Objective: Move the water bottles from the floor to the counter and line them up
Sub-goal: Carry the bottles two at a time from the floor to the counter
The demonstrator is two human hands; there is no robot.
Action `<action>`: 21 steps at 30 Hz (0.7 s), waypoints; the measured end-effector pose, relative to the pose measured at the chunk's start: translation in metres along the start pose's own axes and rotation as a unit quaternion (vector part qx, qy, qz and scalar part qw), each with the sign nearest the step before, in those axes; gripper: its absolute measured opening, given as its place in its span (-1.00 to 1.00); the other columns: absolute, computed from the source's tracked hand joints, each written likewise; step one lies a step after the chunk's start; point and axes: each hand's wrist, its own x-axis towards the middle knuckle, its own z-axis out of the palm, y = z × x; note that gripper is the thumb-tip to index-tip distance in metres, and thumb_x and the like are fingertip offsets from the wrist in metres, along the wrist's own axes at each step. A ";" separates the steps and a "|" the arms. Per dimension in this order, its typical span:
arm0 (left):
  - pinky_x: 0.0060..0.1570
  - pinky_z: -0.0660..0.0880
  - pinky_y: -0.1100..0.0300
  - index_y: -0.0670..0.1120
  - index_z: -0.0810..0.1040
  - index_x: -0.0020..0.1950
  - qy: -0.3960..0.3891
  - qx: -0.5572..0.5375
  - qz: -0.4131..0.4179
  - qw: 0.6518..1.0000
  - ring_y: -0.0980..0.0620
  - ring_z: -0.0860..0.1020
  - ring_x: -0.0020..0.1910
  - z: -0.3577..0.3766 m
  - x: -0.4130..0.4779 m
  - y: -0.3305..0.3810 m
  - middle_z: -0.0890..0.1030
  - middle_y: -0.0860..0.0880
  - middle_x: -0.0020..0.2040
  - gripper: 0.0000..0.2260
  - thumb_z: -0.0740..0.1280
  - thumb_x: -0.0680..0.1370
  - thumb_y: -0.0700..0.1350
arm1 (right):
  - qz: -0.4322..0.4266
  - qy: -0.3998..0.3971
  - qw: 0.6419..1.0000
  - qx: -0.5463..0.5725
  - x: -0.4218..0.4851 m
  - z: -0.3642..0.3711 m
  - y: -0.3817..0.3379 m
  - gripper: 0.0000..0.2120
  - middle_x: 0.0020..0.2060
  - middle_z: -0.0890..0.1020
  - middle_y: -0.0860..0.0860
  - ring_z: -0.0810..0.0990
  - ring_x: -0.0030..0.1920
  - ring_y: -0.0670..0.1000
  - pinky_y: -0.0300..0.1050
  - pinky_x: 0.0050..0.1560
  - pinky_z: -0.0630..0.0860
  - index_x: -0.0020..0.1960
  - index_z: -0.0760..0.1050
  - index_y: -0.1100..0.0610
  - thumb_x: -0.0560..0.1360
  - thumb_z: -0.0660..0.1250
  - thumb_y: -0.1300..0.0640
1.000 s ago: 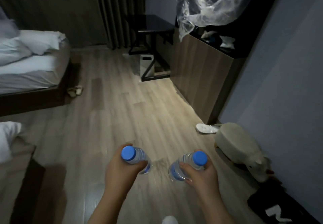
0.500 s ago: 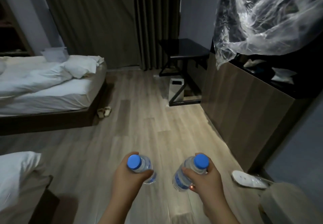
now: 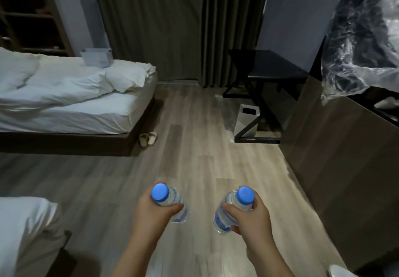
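Above wood-grain floor (image 3: 194, 147), hands grip clear, blue-capped bottles (image 3: 224, 216).

**Plastic, wood and cloth in a dim room**

The two clear plastic water bottles (image 3: 180, 208) (image 3: 222, 218) look smooth and glossy, each with a matt blue plastic cap. Under them the pale wood-plank floor (image 3: 194, 147) has a light sheen. Left of the floor, the white cloth bedding (image 3: 64, 91) is soft and wrinkled. To the right, the brown wood-grain counter front (image 3: 336, 168) is matt, and above it hangs crinkled, shiny clear plastic film (image 3: 362, 60).
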 end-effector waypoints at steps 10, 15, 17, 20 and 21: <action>-0.12 0.42 0.20 0.10 0.50 -0.07 0.004 0.024 0.025 0.999 0.05 0.55 -0.16 -0.040 0.192 0.044 0.59 0.06 -0.17 -0.55 0.54 0.24 -0.33 | 0.016 -0.010 0.999 0.036 0.131 0.161 -0.046 -0.62 -0.10 0.63 -0.06 0.62 0.01 0.06 0.17 0.09 0.59 -0.02 0.51 -0.11 0.30 0.49 0.26; -0.09 0.37 0.22 0.19 0.46 -0.17 0.020 0.039 0.023 0.999 0.03 0.54 -0.15 -0.036 0.278 0.058 0.58 0.14 -0.21 -0.55 0.53 0.25 -0.32 | 0.003 -0.014 0.999 0.029 0.199 0.213 -0.062 -0.68 -0.19 0.63 -0.10 0.63 -0.07 0.04 0.22 0.12 0.56 -0.11 0.51 -0.08 0.30 0.49 0.27; -0.08 0.37 0.23 0.18 0.48 -0.15 0.023 0.046 0.021 0.998 0.02 0.55 -0.12 -0.029 0.309 0.063 0.60 0.12 -0.19 -0.56 0.54 0.24 -0.30 | 0.004 -0.016 1.000 0.025 0.229 0.228 -0.066 -0.67 -0.18 0.64 -0.08 0.63 -0.07 0.04 0.22 0.11 0.56 -0.09 0.52 -0.08 0.29 0.49 0.27; -0.08 0.39 0.22 0.11 0.54 -0.04 0.021 0.055 0.018 0.998 0.01 0.57 -0.08 -0.011 0.362 0.070 0.64 0.04 -0.12 -0.58 0.54 0.24 -0.27 | 0.008 -0.020 0.999 0.026 0.282 0.245 -0.073 -0.63 -0.13 0.65 -0.05 0.64 -0.04 0.05 0.21 0.11 0.57 -0.01 0.53 -0.06 0.28 0.51 0.25; -0.07 0.40 0.21 0.09 0.56 -0.03 0.021 0.055 0.020 0.998 0.00 0.58 -0.08 -0.003 0.380 0.073 0.64 0.03 -0.11 -0.58 0.54 0.24 -0.28 | 0.008 -0.021 0.999 0.026 0.302 0.250 -0.076 -0.61 -0.11 0.65 -0.05 0.64 -0.02 0.05 0.21 0.11 0.57 0.02 0.53 -0.06 0.28 0.51 0.24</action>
